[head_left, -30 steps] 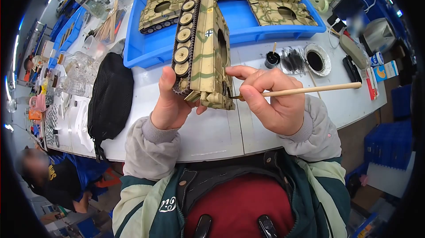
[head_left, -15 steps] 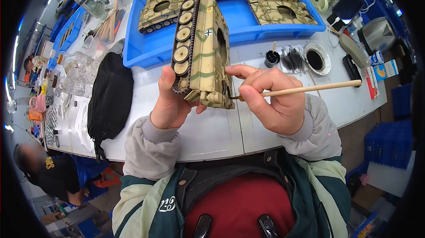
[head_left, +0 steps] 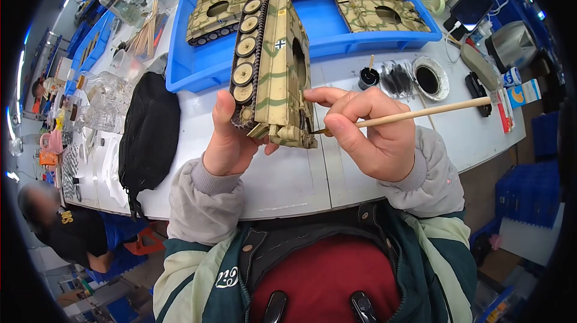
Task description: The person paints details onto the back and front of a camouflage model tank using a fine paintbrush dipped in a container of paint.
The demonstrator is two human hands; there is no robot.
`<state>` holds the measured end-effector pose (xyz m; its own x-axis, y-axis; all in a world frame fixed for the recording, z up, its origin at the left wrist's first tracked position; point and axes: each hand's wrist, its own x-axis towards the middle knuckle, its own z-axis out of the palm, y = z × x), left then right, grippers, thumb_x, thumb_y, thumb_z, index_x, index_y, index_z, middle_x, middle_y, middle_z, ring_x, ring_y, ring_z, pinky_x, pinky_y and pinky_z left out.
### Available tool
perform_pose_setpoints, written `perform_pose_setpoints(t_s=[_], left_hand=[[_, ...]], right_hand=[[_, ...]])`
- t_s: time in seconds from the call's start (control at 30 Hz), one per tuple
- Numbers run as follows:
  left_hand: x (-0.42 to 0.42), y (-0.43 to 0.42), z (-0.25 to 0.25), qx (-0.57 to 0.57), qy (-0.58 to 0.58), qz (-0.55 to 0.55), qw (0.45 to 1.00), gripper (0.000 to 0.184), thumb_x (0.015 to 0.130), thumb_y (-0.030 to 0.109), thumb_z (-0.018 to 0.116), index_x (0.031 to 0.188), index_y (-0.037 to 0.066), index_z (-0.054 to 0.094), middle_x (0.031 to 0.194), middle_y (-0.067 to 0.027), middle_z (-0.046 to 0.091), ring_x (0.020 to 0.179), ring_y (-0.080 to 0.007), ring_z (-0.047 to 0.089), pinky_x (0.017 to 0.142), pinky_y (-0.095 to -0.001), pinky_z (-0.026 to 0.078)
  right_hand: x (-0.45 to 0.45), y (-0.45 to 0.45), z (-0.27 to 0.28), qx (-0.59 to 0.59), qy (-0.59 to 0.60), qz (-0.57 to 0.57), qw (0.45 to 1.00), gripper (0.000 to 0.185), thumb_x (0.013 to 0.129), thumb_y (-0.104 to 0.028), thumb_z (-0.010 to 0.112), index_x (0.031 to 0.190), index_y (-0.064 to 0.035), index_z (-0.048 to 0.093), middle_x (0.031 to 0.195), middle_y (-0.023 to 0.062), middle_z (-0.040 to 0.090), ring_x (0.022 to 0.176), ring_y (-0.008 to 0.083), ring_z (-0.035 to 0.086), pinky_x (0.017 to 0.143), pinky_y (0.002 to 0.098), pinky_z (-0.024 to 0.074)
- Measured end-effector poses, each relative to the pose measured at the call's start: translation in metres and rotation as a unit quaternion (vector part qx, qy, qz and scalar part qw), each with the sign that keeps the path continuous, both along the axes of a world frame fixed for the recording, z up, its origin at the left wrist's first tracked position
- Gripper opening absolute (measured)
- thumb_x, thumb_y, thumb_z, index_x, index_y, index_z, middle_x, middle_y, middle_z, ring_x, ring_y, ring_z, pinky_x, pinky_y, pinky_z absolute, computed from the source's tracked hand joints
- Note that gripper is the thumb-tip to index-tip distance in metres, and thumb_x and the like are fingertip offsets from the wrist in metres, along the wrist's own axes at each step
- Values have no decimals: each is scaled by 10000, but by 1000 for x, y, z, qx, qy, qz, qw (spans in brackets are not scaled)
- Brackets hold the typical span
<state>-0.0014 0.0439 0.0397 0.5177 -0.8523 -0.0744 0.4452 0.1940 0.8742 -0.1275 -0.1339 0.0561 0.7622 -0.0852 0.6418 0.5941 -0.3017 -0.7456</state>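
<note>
My left hand [head_left: 227,143] grips a model tank hull [head_left: 273,76] by its lower end, thumb beside the track. The hull stands on end, sand-coloured with green camouflage stripes, a black cross on its side and road wheels facing left. In my right hand [head_left: 375,134] is a thin paintbrush [head_left: 427,112] with a pale wooden handle, pinched between thumb and fingers. The brush tip meets or nearly meets the hull's lower right end. My right index finger reaches to the hull's right edge. The fingers of my left hand are partly hidden behind the hull.
A blue tray [head_left: 198,76] at the back holds several more camouflaged hulls [head_left: 384,16]. To the right are a small black paint pot [head_left: 368,78], a smeared palette [head_left: 396,79] and a dish of black liquid [head_left: 430,79]. A black pouch [head_left: 150,137] lies left; a co-worker [head_left: 72,233] sits beyond.
The hull has shifted very slightly left in my left hand. The brush's rear end is tilted up a little more, its tip still by the hull's lower end.
</note>
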Motion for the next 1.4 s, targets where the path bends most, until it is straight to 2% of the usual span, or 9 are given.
perform_pose_setpoints(t_s=[0.2, 0.27, 0.6, 0.67, 0.8, 0.9, 1.03, 1.1, 1.4], left_hand=[[4, 2, -4, -23, -4, -32, 999, 908, 762, 805, 310, 1296, 79, 418, 1106, -98, 583, 815, -200, 594, 466, -294, 420], [0, 0, -2, -22, 1, -27, 999, 902, 765, 803, 309, 1297, 83, 415, 1105, -98, 582, 815, -205, 593, 465, -300, 424], [-9, -3, 3, -25, 47, 11, 999, 911, 754, 802, 354, 1254, 47, 452, 1064, -87, 608, 807, -168, 605, 484, -280, 440], [-8, -3, 3, -33, 47, 7, 998, 925, 750, 812, 337, 1253, 45, 452, 1066, -87, 608, 807, -174, 607, 481, -283, 440], [-8, -3, 2, -33, 57, 11, 998, 932, 747, 818, 322, 1254, 47, 449, 1068, -88, 608, 814, -178, 611, 482, -286, 445], [-8, -2, 1, -33, 52, 5, 998, 934, 747, 821, 314, 1251, 47, 452, 1062, -91, 610, 808, -180, 614, 485, -286, 447], [-8, -3, 2, -28, 48, 9, 998, 937, 745, 824, 310, 1248, 47, 453, 1055, -94, 613, 798, -182, 617, 487, -287, 447], [-7, -2, 1, -34, 54, 5, 998, 937, 744, 823, 315, 1247, 46, 454, 1051, -95, 614, 793, -181, 618, 485, -287, 447], [-6, -2, 0, -29, 51, 7, 998, 944, 736, 827, 323, 1259, 50, 441, 1066, -91, 608, 807, -182, 615, 481, -289, 445]], right_hand=[[2, 2, 2, 155, -18, -16, 988, 99, 889, -26, 549, 805, 12, 513, 694, 42, 526, 730, 140, 606, 863, 404, 516], [0, -3, 3, 52, -21, 7, 998, 49, 948, -45, 414, 949, 4, 415, 799, 108, 568, 725, 141, 573, 923, 523, 451], [4, 1, -8, 0, -49, -11, 999, 44, 928, -14, 451, 959, 8, 429, 821, 111, 567, 758, 163, 590, 901, 498, 479], [9, 6, -12, 48, -112, -66, 990, 85, 869, -35, 588, 868, 10, 516, 683, 86, 585, 740, 228, 672, 753, 358, 557], [10, 5, -14, 20, -123, -77, 989, 116, 851, -42, 617, 843, -13, 505, 676, 97, 610, 726, 252, 680, 691, 342, 561], [1, -3, -11, -71, -78, -44, 993, 89, 882, 24, 530, 951, 19, 472, 822, 135, 612, 853, 291, 653, 844, 470, 516], [4, 0, -10, -71, -78, -45, 993, 98, 869, 31, 551, 939, 23, 483, 819, 143, 613, 875, 315, 652, 832, 458, 523], [10, 6, -14, -29, -135, -115, 984, 150, 818, -71, 666, 831, -24, 524, 656, 105, 616, 752, 272, 683, 601, 312, 543], [1, 0, -9, -77, -79, -57, 992, 115, 855, 36, 576, 932, 25, 492, 808, 148, 615, 869, 326, 652, 814, 444, 528]])
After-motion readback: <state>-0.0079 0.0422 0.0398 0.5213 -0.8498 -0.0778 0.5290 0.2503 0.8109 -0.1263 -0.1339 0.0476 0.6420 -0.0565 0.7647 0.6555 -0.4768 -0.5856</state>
